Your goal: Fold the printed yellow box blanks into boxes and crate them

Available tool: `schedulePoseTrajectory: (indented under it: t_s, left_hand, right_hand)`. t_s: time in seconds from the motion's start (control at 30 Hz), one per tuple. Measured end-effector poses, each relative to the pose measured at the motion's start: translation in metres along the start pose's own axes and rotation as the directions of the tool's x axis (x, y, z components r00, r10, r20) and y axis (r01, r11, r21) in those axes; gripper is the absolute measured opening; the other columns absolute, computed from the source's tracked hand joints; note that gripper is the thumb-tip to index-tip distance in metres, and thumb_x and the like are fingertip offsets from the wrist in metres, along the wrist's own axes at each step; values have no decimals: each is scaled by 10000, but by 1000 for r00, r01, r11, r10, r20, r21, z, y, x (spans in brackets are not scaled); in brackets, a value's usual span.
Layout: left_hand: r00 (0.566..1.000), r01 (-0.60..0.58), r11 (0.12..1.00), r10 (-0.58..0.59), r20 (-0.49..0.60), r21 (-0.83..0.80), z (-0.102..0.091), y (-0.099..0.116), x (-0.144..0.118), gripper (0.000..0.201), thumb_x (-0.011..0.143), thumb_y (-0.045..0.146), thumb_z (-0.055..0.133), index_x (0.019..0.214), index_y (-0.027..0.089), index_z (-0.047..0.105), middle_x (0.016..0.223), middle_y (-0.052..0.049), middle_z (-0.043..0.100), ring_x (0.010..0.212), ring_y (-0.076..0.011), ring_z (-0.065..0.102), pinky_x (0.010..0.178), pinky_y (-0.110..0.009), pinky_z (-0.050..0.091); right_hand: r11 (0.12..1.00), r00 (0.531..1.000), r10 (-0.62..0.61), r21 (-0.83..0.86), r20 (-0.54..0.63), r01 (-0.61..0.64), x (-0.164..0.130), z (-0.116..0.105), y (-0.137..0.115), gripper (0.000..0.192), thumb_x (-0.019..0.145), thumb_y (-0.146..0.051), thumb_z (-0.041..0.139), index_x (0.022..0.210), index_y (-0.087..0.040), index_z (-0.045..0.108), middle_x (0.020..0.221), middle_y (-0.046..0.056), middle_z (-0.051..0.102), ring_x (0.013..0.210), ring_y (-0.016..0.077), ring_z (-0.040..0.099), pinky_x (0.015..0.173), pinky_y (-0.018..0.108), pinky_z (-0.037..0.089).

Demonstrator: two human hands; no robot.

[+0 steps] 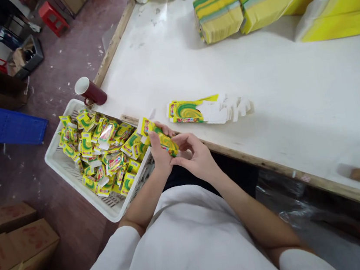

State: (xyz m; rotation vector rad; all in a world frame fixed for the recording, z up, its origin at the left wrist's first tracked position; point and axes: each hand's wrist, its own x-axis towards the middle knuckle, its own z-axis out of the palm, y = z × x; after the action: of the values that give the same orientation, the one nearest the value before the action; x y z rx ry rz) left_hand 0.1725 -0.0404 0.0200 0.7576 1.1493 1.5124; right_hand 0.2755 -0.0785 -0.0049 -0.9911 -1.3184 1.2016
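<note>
1. Head view: both hands meet just below the near edge of the white table [293,94], over the lap.
2. Left hand [160,155] wraps a small yellow-green carton [164,140] from the left, thumb on top, fingers curled under; grip closed on it.
3. Right hand [199,156] touches same carton at its right end w/ thumb and forefinger pinched on it, other fingers loosely curled.
4. Carton held tilted, one end w/ open white flap pointing up-left toward the basket, just above basket's near-right corner.
5. White slotted basket [59,165] sits left of hands, below table edge, heaped w/ many more yellow-green cartons [103,153] lying every which way.
6. Stack of flat unfolded blanks [196,111] lies on table just beyond hands, printed side up at left, white flaps fanned at right.
7. Dark red mug [91,91] on its side at table's left edge, touching basket's far rim.
8. Bundles of yellow-green printed sheets [239,5] piled at table's far side, well apart from hands.
9. Brown cardboard boxes [16,247] on floor at lower left; red stools [50,17] and blue crate [1,124] further off.
</note>
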Motion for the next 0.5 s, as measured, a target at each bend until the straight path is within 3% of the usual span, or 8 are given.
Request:
schedulePoseTrajectory:
  t_s: [0.07, 0.13, 0.23, 0.3, 0.4, 0.5]
  left_hand:
    - [995, 31, 999, -35, 91, 42, -7, -6, -3, 871, 549, 1017, 539, 924, 232, 586, 812, -43, 550, 754, -179, 576, 710, -332, 550]
    - [984, 42, 997, -53, 171, 69, -14, -13, -5, 911, 507, 1001, 593, 983, 227, 645, 934, -70, 635, 892, -220, 640, 779, -349, 569]
    - [992, -23, 996, 11, 129, 87, -25, -21, -6, 558, 684, 688, 806, 967, 221, 692, 961, -36, 687, 903, -171, 665, 860, -309, 553]
    - [996, -58, 991, 49, 74, 121, -33, -20, -3, 384, 732, 540, 839, 887, 213, 711, 903, -13, 706, 831, -145, 666, 845, -294, 552]
    - [980, -85, 969, 39, 195, 234, -46, -1, 6, 499, 767, 671, 748, 958, 209, 738, 993, -65, 735, 952, -220, 702, 912, -373, 559]
    - [897, -238, 899, 58, 438, 369, -55, 31, 15, 940, 624, 842, 721, 1322, 220, 626, 1401, -157, 603, 1356, -337, 543, 1125, -454, 442]
  right_hand:
    - [1000, 999, 26, 5, -20, -26, 4, -7, 2, 423, 757, -354, 838, 1101, -217, 634, 971, 27, 681, 797, 159, 614, 749, 321, 531]
    - [997, 997, 60, 40, -45, -58, 7, -15, 1, 406, 759, -352, 828, 1097, -215, 650, 968, 29, 691, 780, 159, 616, 728, 321, 536]
    - [986, 988, 128, 117, -82, -118, 9, -24, 0, 333, 731, -372, 851, 961, -197, 685, 899, 31, 711, 770, 176, 654, 703, 328, 553]
    - [987, 984, 127, 111, -128, -113, 9, -28, 0, 300, 715, -401, 865, 805, -190, 672, 770, 16, 693, 678, 171, 638, 630, 319, 537]
    - [988, 972, -56, -154, -227, 21, 9, -36, -2, 231, 792, -398, 812, 743, -210, 686, 716, 16, 672, 647, 175, 604, 598, 333, 504]
    - [796, 938, -316, -577, -140, 182, 7, -46, -9, 162, 934, -299, 659, 798, -263, 739, 772, 35, 700, 768, 205, 628, 736, 396, 510]
